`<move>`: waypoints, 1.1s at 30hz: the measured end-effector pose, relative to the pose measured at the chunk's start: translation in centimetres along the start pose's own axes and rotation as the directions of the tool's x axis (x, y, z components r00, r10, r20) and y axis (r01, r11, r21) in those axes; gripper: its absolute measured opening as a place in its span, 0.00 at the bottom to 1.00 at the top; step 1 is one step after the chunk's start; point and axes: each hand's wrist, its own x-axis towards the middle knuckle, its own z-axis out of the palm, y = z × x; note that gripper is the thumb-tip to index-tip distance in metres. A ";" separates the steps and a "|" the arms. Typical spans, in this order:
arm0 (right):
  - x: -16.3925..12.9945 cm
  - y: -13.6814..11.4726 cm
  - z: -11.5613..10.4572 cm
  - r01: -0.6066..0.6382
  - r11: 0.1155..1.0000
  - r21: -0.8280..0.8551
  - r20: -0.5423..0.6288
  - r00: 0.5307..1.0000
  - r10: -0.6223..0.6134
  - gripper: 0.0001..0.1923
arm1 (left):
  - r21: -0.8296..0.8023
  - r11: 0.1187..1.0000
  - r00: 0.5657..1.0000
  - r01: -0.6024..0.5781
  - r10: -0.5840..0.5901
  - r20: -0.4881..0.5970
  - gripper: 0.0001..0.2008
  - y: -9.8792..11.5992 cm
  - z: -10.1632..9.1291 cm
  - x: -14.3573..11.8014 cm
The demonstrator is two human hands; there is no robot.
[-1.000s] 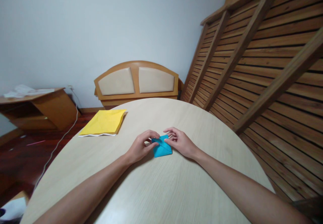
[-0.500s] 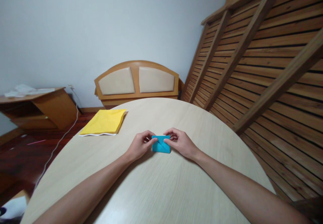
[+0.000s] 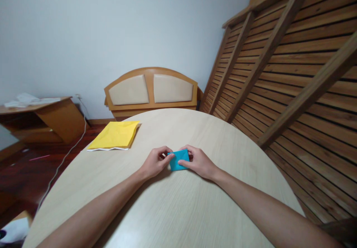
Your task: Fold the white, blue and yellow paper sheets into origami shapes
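1. Here the blue paper (image 3: 179, 160) lies folded small on the round desk (image 3: 178, 210), a little beyond its middle, between both hands.
2. The left hand (image 3: 155, 162) is curled, thumb and fingertips pinching the paper's left edge; the rest of the hand rests on the desk.
3. The right hand (image 3: 196, 161) is also curled, its thumb lying flat across the near right part of the paper while the fingers close on the far right edge. So both hands grip the paper, touching it from opposite sides.
4. The step in hand looks like pressing a fold flat. To do it well, I judge the edges should be lined up first and held by one hand, then the crease run down with the other thumb from the middle outward, keeping the paper flat on the desk so the layers do not slip.
5. A light, even pinch seems wise: the paper is thin and layered, and uneven pressure would skew the crease.
6. A yellow sheet (image 3: 115, 136) lies well apart, at the far left edge of the desk, touched by neither hand.
7. Beyond the desk stands a padded headboard (image 3: 151, 89) against the wall, and slatted wooden panels (image 3: 292, 65) lean on the right.
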 end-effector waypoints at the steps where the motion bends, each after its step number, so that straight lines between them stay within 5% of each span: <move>1: 0.0 0.0 0.0 -0.004 1.000 0.003 0.002 1.000 0.004 0.13 | 0.002 1.000 1.000 0.004 -0.004 0.003 0.16 0.0 0.0 0.0; 12: 0.2 0.3 -0.1 -0.010 0.998 0.065 -0.043 0.999 0.013 0.19 | 0.035 0.998 0.998 0.043 -0.044 0.039 0.15 -0.6 0.1 0.0; 23: 0.2 -0.1 -0.3 0.022 1.000 0.012 -0.015 1.000 -0.022 0.11 | 0.113 0.994 0.985 -0.008 -0.011 0.170 0.16 -0.7 0.2 -0.2; 33: 0.7 0.4 -0.8 -0.030 0.991 0.129 -0.076 0.996 0.040 0.15 | 0.130 0.991 0.996 0.032 -0.042 0.076 0.18 -1.0 0.1 -0.1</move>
